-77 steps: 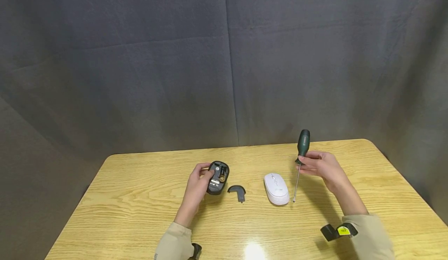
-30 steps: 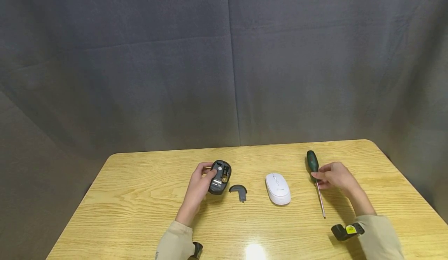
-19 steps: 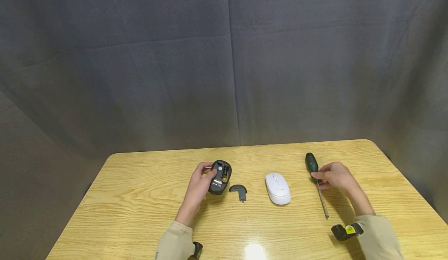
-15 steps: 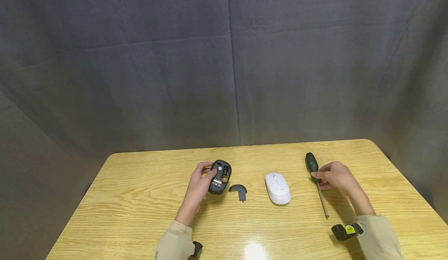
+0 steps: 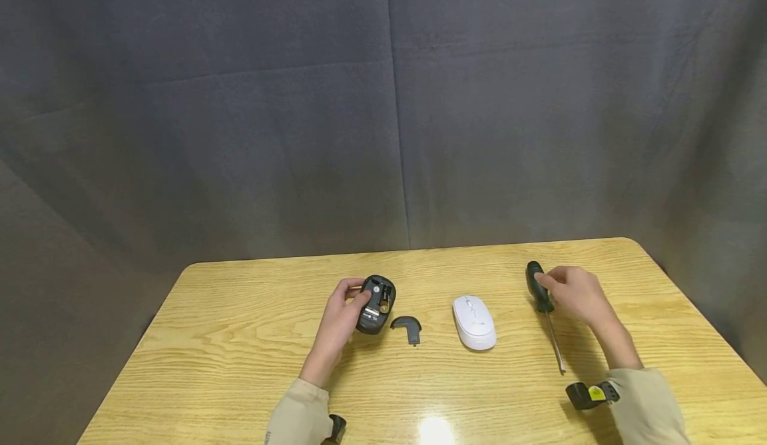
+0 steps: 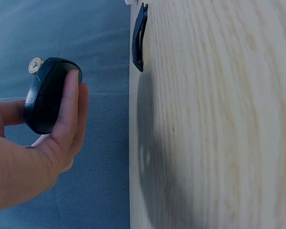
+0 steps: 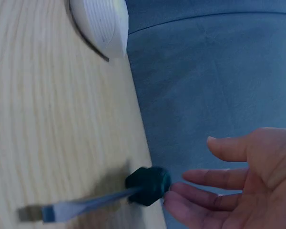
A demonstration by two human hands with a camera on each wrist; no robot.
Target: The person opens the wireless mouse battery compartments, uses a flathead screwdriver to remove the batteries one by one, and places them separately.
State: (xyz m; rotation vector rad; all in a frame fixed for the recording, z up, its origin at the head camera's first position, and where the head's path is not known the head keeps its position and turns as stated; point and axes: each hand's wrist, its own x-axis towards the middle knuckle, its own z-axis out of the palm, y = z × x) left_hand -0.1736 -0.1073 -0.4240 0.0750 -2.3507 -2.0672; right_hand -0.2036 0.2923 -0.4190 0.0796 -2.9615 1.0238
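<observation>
My left hand [image 5: 339, 313] holds a black computer mouse [image 5: 370, 324] above the table, underside up, its battery bay uncovered. A battery [image 5: 384, 307] sits in the bay; its end pokes past the mouse's edge in the left wrist view. Beside it on the table lies a dark battery cover [image 5: 413, 331]. At the right, a screwdriver [image 5: 536, 288] with a dark green handle and flat metal tip lies on the wood. My right hand [image 5: 581, 293] is at its handle; in the right wrist view the thumb stands well apart from it and the loosely extended fingers are right beside it.
A white computer mouse [image 5: 474, 323] rests on the wooden table [image 5: 240, 338] between the cover and the screwdriver. Behind the table's far edge hangs a dark grey curtain [image 5: 299, 132]. Both wrists wear black camera bands.
The right hand lowered the screwdriver from upright to lying on the table, away from the white mouse, then loosened its grip and shifted back along the handle. The left hand stayed put.
</observation>
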